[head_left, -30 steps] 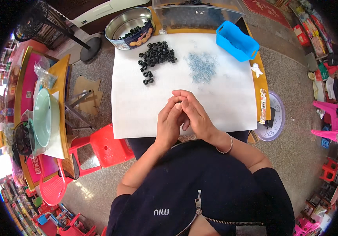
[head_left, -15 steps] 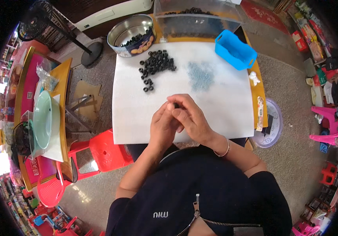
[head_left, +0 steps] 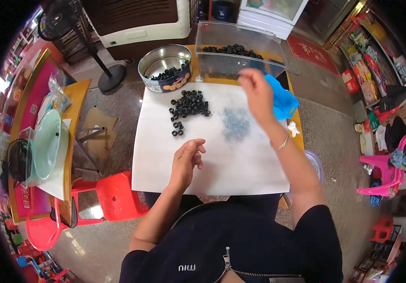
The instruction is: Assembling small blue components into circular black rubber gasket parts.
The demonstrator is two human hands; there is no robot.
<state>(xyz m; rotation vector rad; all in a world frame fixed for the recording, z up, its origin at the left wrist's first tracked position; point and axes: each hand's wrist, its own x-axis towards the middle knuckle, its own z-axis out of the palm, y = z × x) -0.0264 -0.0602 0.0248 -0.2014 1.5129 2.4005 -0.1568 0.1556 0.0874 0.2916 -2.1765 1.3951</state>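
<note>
A: Where do we find the hands?

B: We see the left hand (head_left: 187,162) above the near half of the white sheet (head_left: 163,172), palm turned inward, fingers loosely curled with a narrow gap beside the thumb. We make out nothing between them.

A: And the right hand (head_left: 260,96)?

B: We have it stretched far forward, just beside the blue basket (head_left: 285,104), hiding part of it. Its fingertips overlap the front of the clear box (head_left: 212,64) in our view, yet we cannot tell whether they touch it. The fingers look bent and a little blurred, so we cannot tell whether they grip anything.

A: Where do we see the black rings (head_left: 191,104)?

B: We have them heaped on the far left part of the sheet, with a few lying loose on the heap's near side, beyond the left hand. To their right we see a scatter of tiny bluish pieces (head_left: 236,126), spread flat and well apart from the heap.

A: Do we spot more black pieces?

B: Yes, we see some inside the round tin (head_left: 155,86), just behind the heap, and more in the clear box. By the basket's near end, on the table (head_left: 298,142), we notice a small white object (head_left: 293,128).
</note>
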